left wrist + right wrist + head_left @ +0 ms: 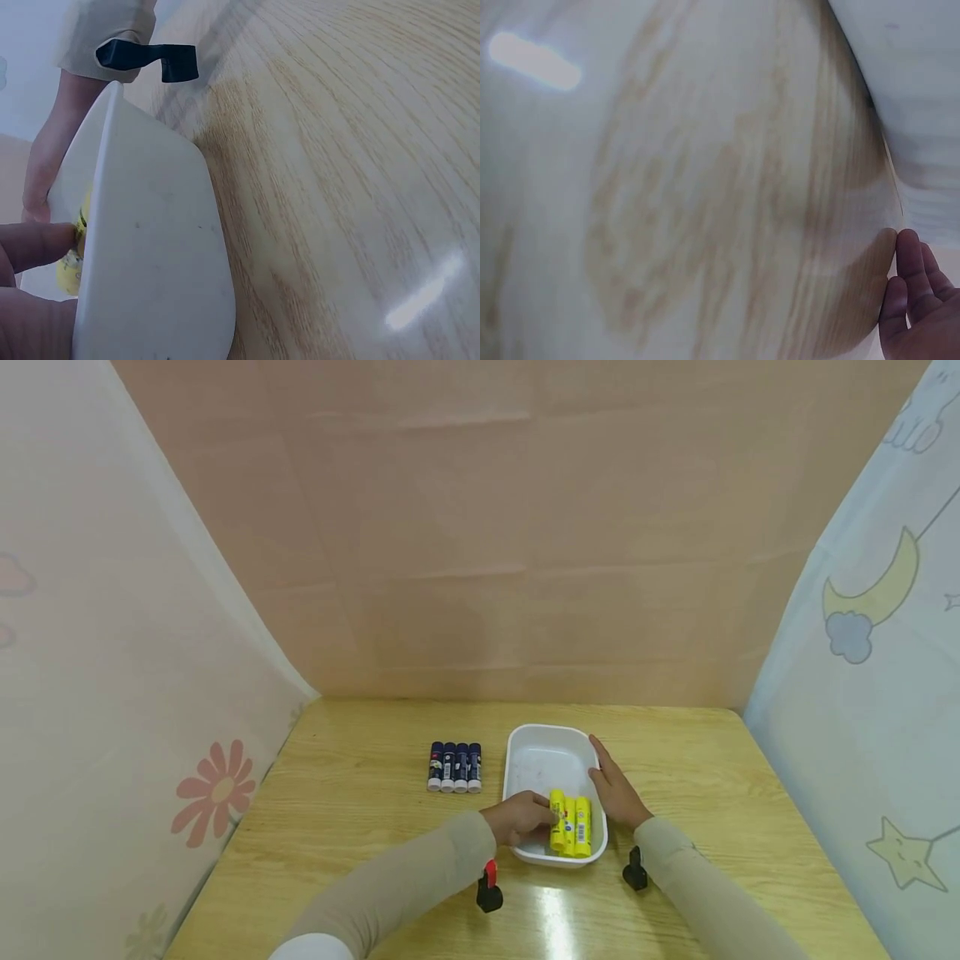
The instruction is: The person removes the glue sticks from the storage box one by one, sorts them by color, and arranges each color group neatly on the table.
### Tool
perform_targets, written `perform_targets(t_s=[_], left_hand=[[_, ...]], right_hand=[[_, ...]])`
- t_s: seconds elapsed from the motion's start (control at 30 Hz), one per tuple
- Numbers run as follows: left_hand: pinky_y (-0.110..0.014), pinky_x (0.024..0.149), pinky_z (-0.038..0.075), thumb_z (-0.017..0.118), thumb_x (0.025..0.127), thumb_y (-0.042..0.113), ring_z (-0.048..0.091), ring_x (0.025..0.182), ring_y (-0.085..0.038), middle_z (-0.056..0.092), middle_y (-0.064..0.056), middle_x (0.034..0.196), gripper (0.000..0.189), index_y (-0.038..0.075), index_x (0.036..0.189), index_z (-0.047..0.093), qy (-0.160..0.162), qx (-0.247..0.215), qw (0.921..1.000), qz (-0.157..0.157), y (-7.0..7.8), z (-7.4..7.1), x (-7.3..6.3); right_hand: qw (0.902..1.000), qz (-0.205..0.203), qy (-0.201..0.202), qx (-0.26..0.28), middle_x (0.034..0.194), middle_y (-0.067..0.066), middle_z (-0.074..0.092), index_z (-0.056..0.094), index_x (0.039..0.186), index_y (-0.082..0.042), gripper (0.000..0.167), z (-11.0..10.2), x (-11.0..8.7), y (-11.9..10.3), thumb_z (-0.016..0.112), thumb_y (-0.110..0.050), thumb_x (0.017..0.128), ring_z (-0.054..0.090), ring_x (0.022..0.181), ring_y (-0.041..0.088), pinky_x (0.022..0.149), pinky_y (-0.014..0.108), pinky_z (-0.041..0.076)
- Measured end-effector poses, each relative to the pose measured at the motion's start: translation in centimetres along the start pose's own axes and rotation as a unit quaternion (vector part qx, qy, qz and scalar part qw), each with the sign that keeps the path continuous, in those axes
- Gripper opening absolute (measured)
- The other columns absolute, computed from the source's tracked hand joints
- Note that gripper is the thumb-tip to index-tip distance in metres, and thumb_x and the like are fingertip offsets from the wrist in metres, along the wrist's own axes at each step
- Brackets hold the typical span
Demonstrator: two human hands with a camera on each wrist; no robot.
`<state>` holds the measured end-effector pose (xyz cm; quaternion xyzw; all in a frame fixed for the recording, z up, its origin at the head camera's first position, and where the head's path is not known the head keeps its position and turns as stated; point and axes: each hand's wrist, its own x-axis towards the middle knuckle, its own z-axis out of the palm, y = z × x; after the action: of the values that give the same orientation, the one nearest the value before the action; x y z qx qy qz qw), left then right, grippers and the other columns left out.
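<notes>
A white plastic tray (551, 752) sits on the wooden table. In its near part lie yellow glue sticks (582, 827), side by side. My left hand (521, 816) reaches over the tray's left rim and pinches the leftmost yellow glue stick (557, 820) between thumb and fingers. The left wrist view shows those fingertips on the yellow tube (69, 271), partly hidden by the tray wall (154, 247). Along the tray's right side rests my right hand (617, 789), fingers extended against the outside wall and thumb at the rim. In the right wrist view its fingers (911, 262) touch the wall's lower edge.
Left of the tray, several navy glue sticks (454, 767) with white ends stand in a neat row on the table (360, 793). A tan backdrop (525, 568) closes off the back, and printed cloths (112, 652) hang at both sides.
</notes>
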<state>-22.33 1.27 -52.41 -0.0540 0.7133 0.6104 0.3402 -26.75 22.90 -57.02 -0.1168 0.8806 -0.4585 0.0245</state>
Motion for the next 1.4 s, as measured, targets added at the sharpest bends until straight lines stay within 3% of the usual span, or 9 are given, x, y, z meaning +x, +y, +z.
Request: perform_targets(t_s=[0.13,0.3,0.5,0.67,0.93,1.27,1.4], left_hand=[[-0.036,0.084,0.055,0.066,0.093,0.009,0.064,0.088,-0.02,0.066,-0.01,0.098,0.037,-0.002,0.126,0.055,-0.014,-0.025,0.9996,0.004,0.0,-0.4,-0.1],[-0.037,0.087,0.054,0.066,0.092,0.01,0.064,0.091,-0.022,0.065,-0.01,0.1,0.041,-0.001,0.129,0.053,-0.029,-0.045,0.9985,0.014,0.1,-0.8,-0.6],[-0.037,0.091,0.053,0.066,0.093,0.014,0.065,0.097,-0.022,0.065,-0.009,0.106,0.043,-0.001,0.131,0.053,-0.044,-0.057,0.9957,0.058,0.9,-1.8,-1.5],[-0.042,0.099,0.048,0.067,0.092,0.014,0.064,0.102,-0.024,0.062,-0.01,0.114,0.047,-0.001,0.134,0.05,-0.053,-0.08,0.9918,0.085,1.8,-3.4,-2.5],[-0.04,0.1,0.047,0.066,0.092,0.016,0.062,0.108,-0.025,0.061,-0.01,0.12,0.053,0.0,0.139,0.046,-0.037,-0.064,0.9917,0.105,2.3,-5.9,-3.7],[-0.041,0.101,0.047,0.061,0.097,0.014,0.062,0.107,-0.024,0.063,-0.012,0.118,0.04,-0.002,0.133,0.054,-0.029,-0.072,0.9891,0.125,1.1,-10.2,-4.4],[-0.043,0.102,0.045,0.061,0.097,0.015,0.062,0.105,-0.023,0.061,-0.013,0.12,0.043,-0.004,0.134,0.052,-0.008,-0.074,0.9901,0.119,0.3,-11.8,-4.6]], right_hand=[[1.0,0.001,0.003,-0.003,0.162,0.015,0.007,0.004,0.158,-0.02,0.059,0.2,0.0,0.0,0.032,-0.012,0.106,0.011,0.145,0.04,0.114,0.059,0.013],[1.0,0.005,0.001,0.005,0.161,0.016,0.007,0.005,0.158,-0.016,0.058,0.3,-0.1,0.1,0.031,-0.014,0.106,0.012,0.144,0.041,0.114,0.06,0.013],[0.9998,0.017,-0.002,0.01,0.162,0.015,0.008,0.003,0.158,-0.02,0.059,0.4,-0.3,0.1,0.03,-0.014,0.106,0.013,0.145,0.04,0.114,0.06,0.013],[0.9997,0.016,-0.006,0.015,0.161,0.016,0.007,0.002,0.158,-0.017,0.058,0.4,-0.3,-0.1,0.03,-0.014,0.106,0.012,0.145,0.04,0.114,0.059,0.012],[0.9998,0.009,-0.004,0.014,0.161,0.018,0.006,0.001,0.158,-0.021,0.06,0.0,-0.1,-0.1,0.03,-0.014,0.106,0.011,0.144,0.043,0.113,0.062,0.013],[0.9998,0.02,-0.002,0.0,0.161,0.016,0.005,0.003,0.158,-0.016,0.06,0.6,0.6,0.2,0.032,-0.014,0.105,0.011,0.144,0.042,0.114,0.06,0.012],[0.9998,0.019,-0.002,0.002,0.161,0.016,0.006,0.003,0.158,-0.017,0.06,0.7,0.5,0.2,0.032,-0.014,0.105,0.011,0.144,0.042,0.114,0.06,0.012]])
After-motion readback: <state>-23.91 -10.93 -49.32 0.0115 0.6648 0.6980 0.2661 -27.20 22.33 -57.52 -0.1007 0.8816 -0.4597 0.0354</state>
